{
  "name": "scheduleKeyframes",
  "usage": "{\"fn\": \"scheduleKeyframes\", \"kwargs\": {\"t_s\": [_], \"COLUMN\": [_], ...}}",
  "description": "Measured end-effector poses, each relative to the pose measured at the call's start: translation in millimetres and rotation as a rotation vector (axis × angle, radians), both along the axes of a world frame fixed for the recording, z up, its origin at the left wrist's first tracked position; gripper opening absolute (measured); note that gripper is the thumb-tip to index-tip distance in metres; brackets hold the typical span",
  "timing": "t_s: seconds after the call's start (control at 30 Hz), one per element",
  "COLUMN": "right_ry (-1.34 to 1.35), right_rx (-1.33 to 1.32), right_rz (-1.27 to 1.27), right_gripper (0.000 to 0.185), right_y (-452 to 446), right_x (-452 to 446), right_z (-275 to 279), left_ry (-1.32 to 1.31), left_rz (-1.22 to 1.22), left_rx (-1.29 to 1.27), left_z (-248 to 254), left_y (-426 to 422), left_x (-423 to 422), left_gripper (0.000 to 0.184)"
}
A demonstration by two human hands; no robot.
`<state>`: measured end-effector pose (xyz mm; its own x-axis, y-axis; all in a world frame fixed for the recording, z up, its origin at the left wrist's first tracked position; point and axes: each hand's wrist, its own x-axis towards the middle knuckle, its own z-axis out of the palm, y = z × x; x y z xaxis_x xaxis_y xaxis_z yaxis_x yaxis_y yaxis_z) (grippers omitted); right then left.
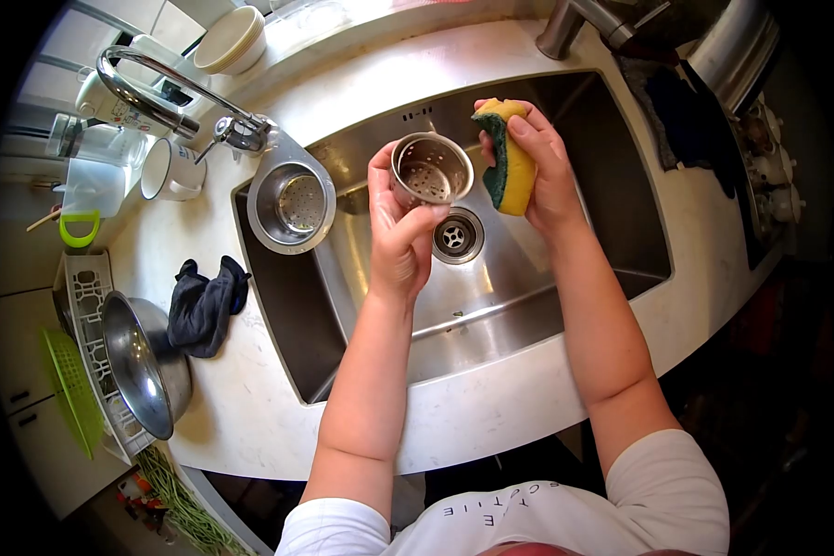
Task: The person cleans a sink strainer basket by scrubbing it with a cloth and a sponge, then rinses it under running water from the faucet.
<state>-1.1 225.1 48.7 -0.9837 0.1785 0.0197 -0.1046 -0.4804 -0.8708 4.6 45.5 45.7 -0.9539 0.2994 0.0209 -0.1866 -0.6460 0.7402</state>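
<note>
Over the steel sink [491, 334], my left hand [400, 236] grips a small perforated metal strainer basket [426, 169], its open top tilted up toward me and its holed bottom visible. My right hand [549, 171] is closed on a yellow sponge [521, 176] with a dark green scouring side, which is bent and faces the basket. Sponge and basket are apart. Beneath them lies the round sink drain [458, 235].
A small steel side basin [292, 208] sits at the sink's left, near a curved faucet [148, 102]. On the left counter are a dark cloth [206, 306], a metal bowl [144, 366] and a white mug [172, 170]. Another faucet [565, 28] stands behind the sink.
</note>
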Motion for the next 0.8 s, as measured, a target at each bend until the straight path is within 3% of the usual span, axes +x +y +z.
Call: {"fn": "scheduleKeyframes", "kwargs": {"t_s": [0.1, 0.13, 0.17, 0.2, 0.27, 0.4, 0.57, 0.73, 0.8], "right_ry": [0.018, 0.015, 0.012, 0.011, -0.045, 0.037, -0.001, -0.013, 0.369], "right_rx": [-0.203, -0.38, -0.558, -0.561, -0.406, -0.212, -0.204, -0.088, 0.539], "right_rz": [0.164, 0.207, 0.251, 0.254, 0.24, 0.19, 0.156, 0.238, 0.184], "right_gripper": [0.042, 0.046, 0.049, 0.049, 0.043, 0.042, 0.042, 0.04, 0.037], "right_y": [0, -2, -4, -4, -2, -7, -18, -16, -17], "right_x": [1, 2, 3, 4, 5, 5, 5, 10, 10], "right_z": [-1, 3, 5, 5, 5, 2, 14, 14, 13], "left_ry": [-0.073, -0.122, -0.11, -0.11, -0.214, -0.266, -0.315, -0.366, -0.373], "left_rz": [-0.039, -0.057, -0.042, -0.038, -0.095, 0.023, -0.024, 0.062, 0.084], "left_rx": [0.159, 0.261, 0.253, 0.25, 0.423, 0.24, 0.408, 0.388, 0.418], "left_z": [3, 3, 3, 3, 4, -14, -23, -21, -21], "left_y": [-3, -5, -4, -5, -5, -6, -12, -12, -11], "left_x": [-2, -2, -1, -1, -2, -5, -10, -9, -9], "left_gripper": [0.078, 0.074, 0.061, 0.061, 0.052, 0.053, 0.051, 0.045, 0.043]}}
